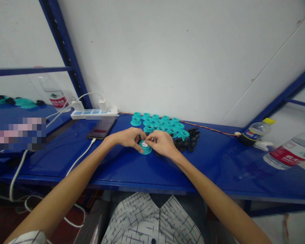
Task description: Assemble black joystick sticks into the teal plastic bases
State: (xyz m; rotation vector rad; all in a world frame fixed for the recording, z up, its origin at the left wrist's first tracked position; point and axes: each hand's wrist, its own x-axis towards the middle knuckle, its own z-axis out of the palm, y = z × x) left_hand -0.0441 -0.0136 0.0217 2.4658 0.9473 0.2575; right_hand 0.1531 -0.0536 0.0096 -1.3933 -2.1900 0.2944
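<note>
Broadly, the blue table (pixel 218 162) fills the lower half of the view and carries everything else. A blue rack post (pixel 66 51) rises from its far edge at about ten o'clock from the hands.

A cluster of teal ring-shaped parts (pixel 160 123) lies at twelve o'clock, packed rim to rim in rows near the wall. A clear bottle with a red label (pixel 289 154) lies on its side at three o'clock, well apart. A white power strip (pixel 94 113) sits at ten o'clock with a white plug in it, and a dark phone (pixel 101 128) lies just in front of the strip, with a white cable (pixel 78 159) trailing off the table's near edge.

The left hand (pixel 125 138) comes in from eight o'clock and the right hand (pixel 162 144) from four o'clock, and they meet near the table's middle. A smaller bottle with a yellow cap (pixel 256 132) lies at two o'clock, near the bigger bottle. A pile of small black pieces (pixel 189 140) sits at two o'clock, just beside the right hand and touching the teal cluster.

Smallest, a single teal piece (pixel 145 148) rests on the table between the two hands, at six o'clock from the cluster. Both hands are closed on it: the left hand's fingers curl around its left rim, and the right hand's fingertips pinch at its top, where something shiny shows in the centre.
</note>
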